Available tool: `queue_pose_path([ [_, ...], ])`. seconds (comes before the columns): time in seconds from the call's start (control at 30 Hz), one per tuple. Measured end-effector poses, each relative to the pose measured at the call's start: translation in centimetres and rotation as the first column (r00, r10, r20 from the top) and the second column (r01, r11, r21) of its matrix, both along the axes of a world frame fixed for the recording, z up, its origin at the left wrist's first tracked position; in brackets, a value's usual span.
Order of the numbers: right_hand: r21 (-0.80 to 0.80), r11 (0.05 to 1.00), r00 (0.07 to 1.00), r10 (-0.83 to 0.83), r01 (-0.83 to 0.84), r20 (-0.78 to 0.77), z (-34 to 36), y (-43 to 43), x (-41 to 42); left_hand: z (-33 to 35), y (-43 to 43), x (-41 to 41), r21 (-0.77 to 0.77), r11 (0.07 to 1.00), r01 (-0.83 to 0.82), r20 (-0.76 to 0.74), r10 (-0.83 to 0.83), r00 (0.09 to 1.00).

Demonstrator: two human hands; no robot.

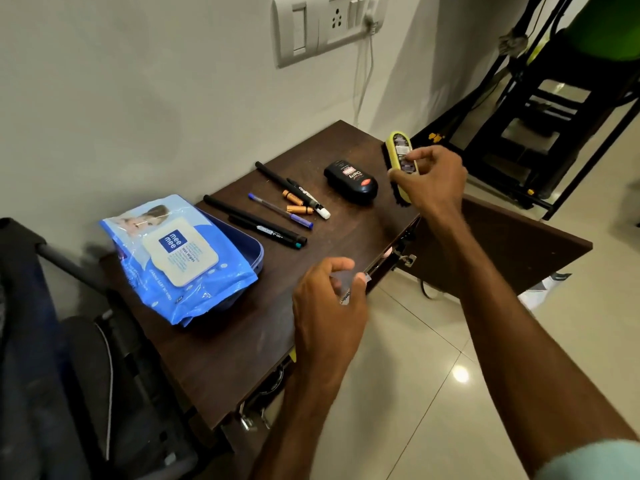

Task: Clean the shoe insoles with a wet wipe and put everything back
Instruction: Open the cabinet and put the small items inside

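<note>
Right hand [429, 178] pinches the yellow brush [399, 147] (arm outstretched); left hand [329, 306] hovers half-curled, grip unclear.

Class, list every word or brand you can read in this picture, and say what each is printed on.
"mee mee": lid of the wet wipes pack
"Wet Wipes": same lid
"Cherry": black polish bottle
Pack's small print, marker lettering and shoe brush label: too blurred to read.

Pens [254, 218], batteries [299, 209] (orange), black bottle [350, 181], switchboard [325, 26]
</note>
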State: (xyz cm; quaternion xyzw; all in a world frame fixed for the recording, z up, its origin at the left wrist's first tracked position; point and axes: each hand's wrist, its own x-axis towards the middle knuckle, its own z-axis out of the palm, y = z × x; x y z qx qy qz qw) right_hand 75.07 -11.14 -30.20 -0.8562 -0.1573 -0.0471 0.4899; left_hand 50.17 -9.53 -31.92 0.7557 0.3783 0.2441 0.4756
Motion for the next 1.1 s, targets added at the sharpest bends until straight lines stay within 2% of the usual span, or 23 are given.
queue_pose_path([
  [0.13,0.126,0.971,0.958,0.222,-0.201,-0.183,1.5,-3.2,-8.1,1.4,0.1,0.2,-0.228,0.974,-0.003,0.142,0.037,0.989],
  [0.23,0.202,0.931,0.875,0.356,-0.303,-0.329,1.8,-4.2,-12.2,2.1,0.1,0.0,-0.280,0.959,0.039,0.190,0.016,0.982],
  [0.37,0.183,0.910,0.850,0.414,-0.373,-0.326,2.1,-4.0,-14.4,2.1,0.6,-0.4,-0.265,0.964,-0.027,0.243,0.094,0.965],
  [0.47,0.198,0.884,0.816,0.468,-0.424,-0.339,2.9,-3.6,-13.1,1.8,1.3,-0.6,-0.391,0.919,-0.042,0.256,0.153,0.955],
  [0.53,0.158,0.909,0.873,0.415,-0.386,-0.257,2.7,-2.6,-10.9,1.6,1.8,-0.6,-0.487,0.872,-0.045,0.273,0.200,0.941],
  [0.6,0.058,0.966,0.961,0.257,-0.253,-0.101,1.5,-0.6,-7.4,1.6,2.0,-0.8,-0.527,0.849,-0.049,0.273,0.224,0.936],
  [0.67,-0.076,0.979,0.982,0.187,-0.188,-0.028,0.3,1.9,-3.9,1.4,2.1,-1.0,-0.533,0.845,-0.049,0.269,0.224,0.937],
  [0.77,-0.295,0.912,0.958,0.279,-0.286,-0.066,-1.0,5.1,-0.9,1.1,2.3,-1.2,-0.529,0.848,-0.046,0.248,0.206,0.947],
  [0.83,-0.318,0.890,0.945,0.317,-0.326,-0.081,-1.9,5.8,-0.3,0.9,2.5,-1.3,-0.530,0.847,-0.045,0.233,0.197,0.952],
  [0.97,-0.218,0.934,0.960,0.271,-0.281,-0.076,-2.5,3.6,-1.6,1.0,2.4,-1.9,-0.570,0.821,-0.027,0.233,0.193,0.953],
  [1.03,-0.047,0.976,0.976,0.208,-0.211,-0.072,-2.4,0.7,-3.9,1.3,1.8,-2.0,-0.641,0.768,0.006,0.240,0.193,0.951],
  [1.1,0.132,0.982,0.980,0.153,-0.136,-0.131,-2.2,-3.2,-7.0,1.8,0.7,-2.3,-0.720,0.690,0.075,0.240,0.147,0.959],
])
